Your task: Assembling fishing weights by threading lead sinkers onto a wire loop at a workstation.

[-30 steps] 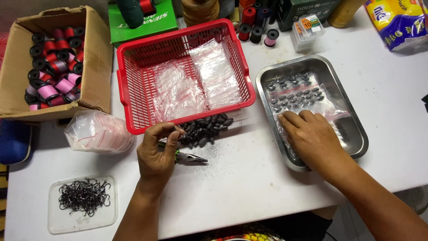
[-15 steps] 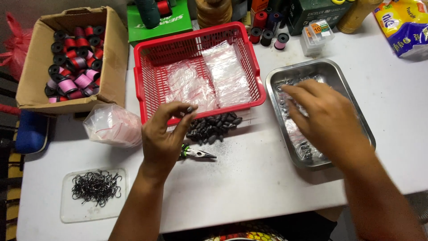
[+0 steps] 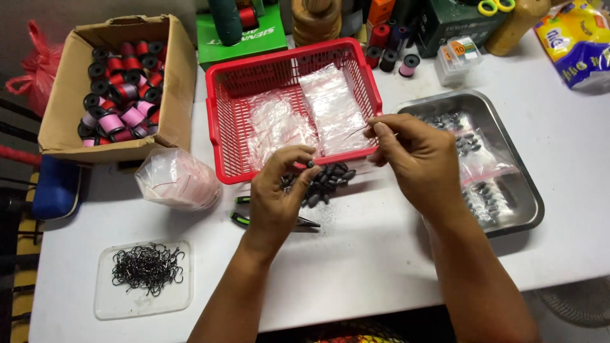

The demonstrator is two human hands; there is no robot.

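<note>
White bench [image 3: 356, 267], crowded along its far edge. Near the left front corner, a clear tray of black hooks [image 3: 147, 270]. Mid-bench, the left hand [image 3: 276, 197] pinches one dark sinker [image 3: 311, 164] above the loose pile of sinkers [image 3: 324, 181]; pliers [image 3: 254, 219] lie beneath it. The right hand [image 3: 413, 159] pinches a thin line [image 3: 356, 132]. Bagged sinkers in the steel tray [image 3: 508, 159] count as finished; the pile remains. Beyond it, the red basket [image 3: 219, 136] holds bags.

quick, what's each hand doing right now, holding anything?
Left hand: closed, pinching one small dark oval sinker at its fingertips.
Right hand: closed, pinching a thin, pale wire-like strand.
</note>
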